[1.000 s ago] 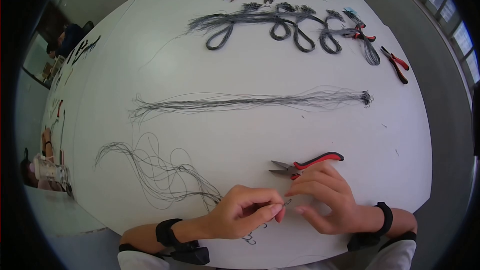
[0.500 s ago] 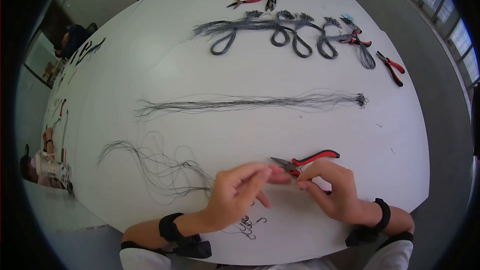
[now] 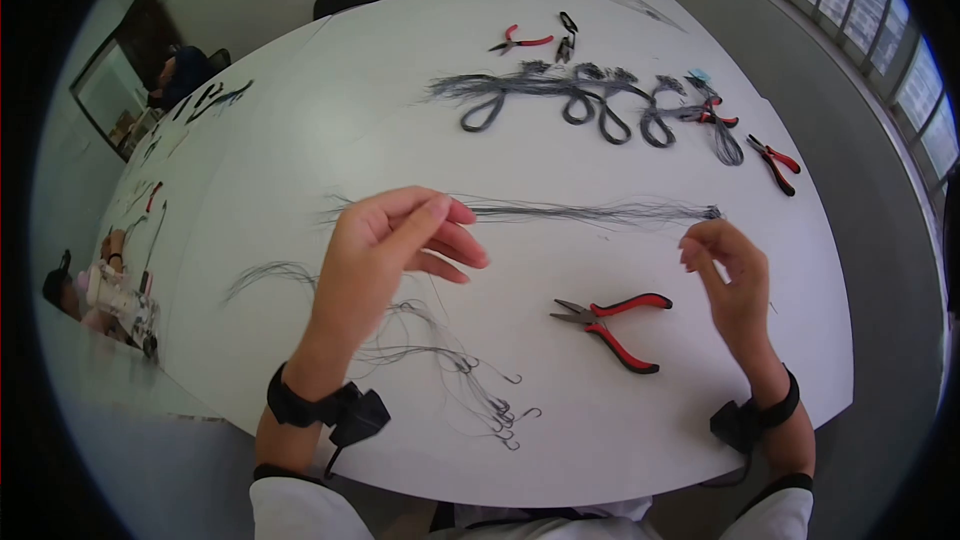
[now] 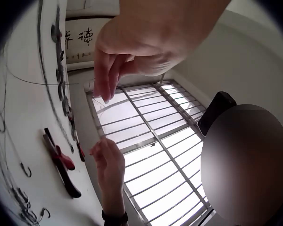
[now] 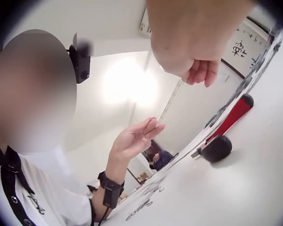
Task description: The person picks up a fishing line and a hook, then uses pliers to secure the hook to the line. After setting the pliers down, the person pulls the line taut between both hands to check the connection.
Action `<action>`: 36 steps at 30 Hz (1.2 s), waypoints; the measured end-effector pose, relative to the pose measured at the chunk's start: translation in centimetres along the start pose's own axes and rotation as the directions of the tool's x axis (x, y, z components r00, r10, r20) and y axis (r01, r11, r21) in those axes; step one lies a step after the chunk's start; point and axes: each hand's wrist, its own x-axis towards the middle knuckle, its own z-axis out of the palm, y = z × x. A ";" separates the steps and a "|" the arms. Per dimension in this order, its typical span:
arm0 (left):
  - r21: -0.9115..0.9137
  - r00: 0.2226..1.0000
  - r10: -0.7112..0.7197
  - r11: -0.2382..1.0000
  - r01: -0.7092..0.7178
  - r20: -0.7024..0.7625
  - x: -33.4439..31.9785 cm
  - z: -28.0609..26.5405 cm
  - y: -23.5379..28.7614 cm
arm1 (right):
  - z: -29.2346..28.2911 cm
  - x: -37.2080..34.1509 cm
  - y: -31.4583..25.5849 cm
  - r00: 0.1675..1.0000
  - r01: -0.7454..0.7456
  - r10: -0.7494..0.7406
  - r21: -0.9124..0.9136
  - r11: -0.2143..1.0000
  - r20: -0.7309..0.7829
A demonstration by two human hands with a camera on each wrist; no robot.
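My left hand [image 3: 385, 250] is raised over the table's left middle, thumb and forefinger pinching a thin fishing line [image 4: 42, 84], the other fingers loosely spread. Far to its right, my right hand [image 3: 735, 285] is held up with thumb and fingertips together; what it pinches is tiny and mostly covered, so I cannot tell its kind. Between and below the hands lie red-and-black pliers [image 3: 598, 324], jaws and handles spread. Below the left hand, loose fishing lines with several dark fish hooks [image 3: 505, 415] lie on the table, partly hidden by the forearm.
A long straight bundle of lines [image 3: 580, 210] crosses the white table [image 3: 560, 460], hooks at its right end. Behind it lie several looped bundles [image 3: 610, 125]. More pliers [image 3: 778, 162] rest at the right edge and others [image 3: 520, 42] at the back. Another person [image 3: 185, 75] sits far left.
The hands were close together near the pliers; they have moved apart, left hand up and leftward, right hand up and rightward. The pliers and hooks are now uncovered. The head view has tilted up.
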 end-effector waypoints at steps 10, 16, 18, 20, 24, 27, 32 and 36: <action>0.299 0.987 0.046 0.950 -0.090 0.152 0.1 -5.9 2.9 | -3.3 2.3 2.2 0.998 -0.053 0.052 -0.019 0.998 -0.040; 0.373 0.990 0.108 0.918 -0.134 0.090 0.5 -8.4 3.4 | -4.1 2.8 3.0 0.995 -0.042 0.034 -0.074 0.996 -0.098; 0.411 0.990 0.092 0.903 -0.127 0.104 0.7 -9.5 3.2 | -4.4 2.9 3.4 0.995 -0.046 0.038 -0.083 0.995 -0.095; 0.442 0.989 0.074 0.889 -0.122 0.125 0.9 -10.6 2.7 | -4.4 3.0 3.6 0.995 -0.053 0.043 -0.100 0.994 -0.095; 0.571 0.999 -0.002 0.820 -0.027 0.051 2.0 -12.7 1.0 | -4.2 3.1 4.8 0.995 -0.056 0.046 -0.118 0.991 -0.091; 0.569 1.000 0.002 0.822 -0.004 0.005 3.2 -14.3 -1.2 | -4.1 3.3 5.3 0.996 -0.077 0.068 -0.140 0.987 -0.066; 0.599 0.998 -0.029 0.799 0.057 -0.057 5.1 -15.3 -4.3 | -3.9 3.7 6.8 0.994 -0.111 0.107 -0.231 0.967 -0.030; 0.563 0.999 -0.016 0.826 0.034 -0.036 5.9 -15.3 -6.1 | -4.0 4.0 7.7 0.995 -0.097 0.096 -0.332 0.938 -0.019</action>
